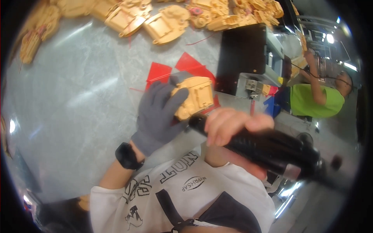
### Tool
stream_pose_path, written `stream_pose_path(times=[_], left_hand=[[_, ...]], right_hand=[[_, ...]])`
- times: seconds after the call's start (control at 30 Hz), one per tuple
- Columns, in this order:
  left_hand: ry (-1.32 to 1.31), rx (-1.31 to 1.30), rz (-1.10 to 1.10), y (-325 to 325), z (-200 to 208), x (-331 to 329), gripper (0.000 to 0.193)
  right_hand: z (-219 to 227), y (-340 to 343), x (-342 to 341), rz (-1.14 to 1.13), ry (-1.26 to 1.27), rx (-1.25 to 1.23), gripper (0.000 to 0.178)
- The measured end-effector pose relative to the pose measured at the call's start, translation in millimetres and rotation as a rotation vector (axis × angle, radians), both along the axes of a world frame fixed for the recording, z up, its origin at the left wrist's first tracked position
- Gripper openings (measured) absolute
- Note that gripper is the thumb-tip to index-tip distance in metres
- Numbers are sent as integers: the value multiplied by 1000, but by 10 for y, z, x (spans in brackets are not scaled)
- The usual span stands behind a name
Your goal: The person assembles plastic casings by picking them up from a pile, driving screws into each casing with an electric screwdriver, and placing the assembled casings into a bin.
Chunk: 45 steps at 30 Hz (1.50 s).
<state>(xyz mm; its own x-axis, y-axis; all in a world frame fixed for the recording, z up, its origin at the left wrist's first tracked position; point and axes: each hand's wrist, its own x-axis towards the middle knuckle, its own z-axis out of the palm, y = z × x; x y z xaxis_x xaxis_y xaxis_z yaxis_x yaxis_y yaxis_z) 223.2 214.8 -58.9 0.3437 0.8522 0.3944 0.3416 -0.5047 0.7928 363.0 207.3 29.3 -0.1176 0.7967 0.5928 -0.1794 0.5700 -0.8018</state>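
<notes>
My left hand (155, 116), in a grey glove, grips a tan moulded plastic housing (201, 92) with its thumb and fingers around the left side. My bare right hand (229, 126) is wrapped round a black handheld power screwdriver (272, 149), blurred by motion. The screwdriver's nose points left and sits close to the lower edge of the housing. Whether its tip touches the housing I cannot tell. Red flat pieces (159, 72) lie on the table just beyond the housing.
A grey metal table (77, 116) stretches to the left. Several similar tan housings (167, 25) are heaped along its far edge, with thin red strands among them. A black-topped box device (243, 58) stands at right. Beyond it is a person in a yellow-green shirt (314, 100).
</notes>
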Motion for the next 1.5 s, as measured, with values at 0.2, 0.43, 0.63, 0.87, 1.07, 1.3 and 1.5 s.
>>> stream_pose_path(times=[0.2, 0.43, 0.63, 0.87, 1.07, 1.3, 1.5], left_hand=[[-20, 25, -11, -13, 23, -55, 65], [15, 74, -24, 12, 105, 70, 65], [34, 72, -17, -23, 77, 36, 70], [-13, 33, 12, -37, 47, 48, 76], [22, 32, 83, -40, 57, 28, 80], [-51, 40, 65, -31, 49, 21, 82], [-54, 16, 73, -30, 41, -10, 84]], right_hand=[[242, -218, 463, -119, 255, 39, 81], [503, -116, 1356, -804, 175, 92, 78], [289, 110, 1322, -836, 147, -219, 74], [206, -222, 901, -453, 242, -75, 77], [218, 177, 199, -153, 332, 88, 90], [169, 473, 5, -90, 285, 40, 91], [166, 529, -75, -147, 214, 20, 89]])
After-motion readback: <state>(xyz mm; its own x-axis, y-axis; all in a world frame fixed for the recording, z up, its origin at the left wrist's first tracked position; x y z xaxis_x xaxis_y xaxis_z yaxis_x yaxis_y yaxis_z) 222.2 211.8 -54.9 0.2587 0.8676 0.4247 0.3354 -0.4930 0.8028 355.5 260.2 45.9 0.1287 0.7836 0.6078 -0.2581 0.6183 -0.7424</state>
